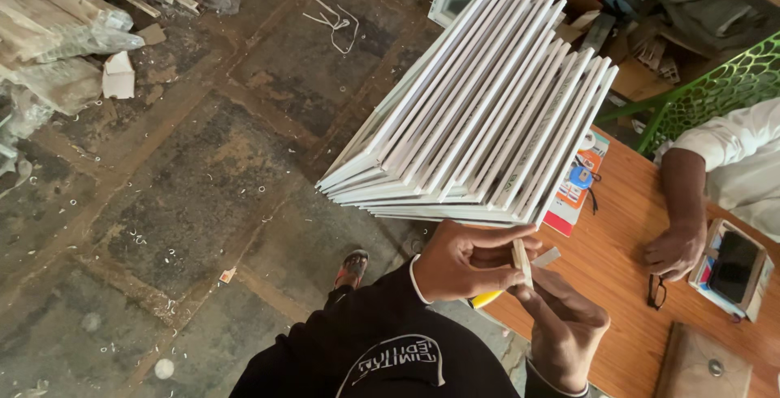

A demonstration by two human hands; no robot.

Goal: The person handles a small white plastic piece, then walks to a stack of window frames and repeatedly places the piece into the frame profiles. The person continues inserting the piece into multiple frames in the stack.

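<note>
My left hand [467, 261], coming out of a black sleeve, pinches the top of a small pale flat strip [521, 258]. My right hand [563, 326] grips the same strip from below, just right of the left hand. A yellow object [487, 299] pokes out under my left hand; which hand has it I cannot tell. Both hands hover at the near edge of an orange-brown wooden table [617, 284]. Just above them a large stack of white frame panels [487, 105] leans fanned out over the table's corner.
Another person's hand [674, 248] in a white sleeve rests on the table by black glasses [656, 288] and a phone on a box [731, 268]. A brown pad [703, 365] lies nearby. A green mesh chair [719, 89] stands behind. My sandalled foot [353, 266] is on the stone floor.
</note>
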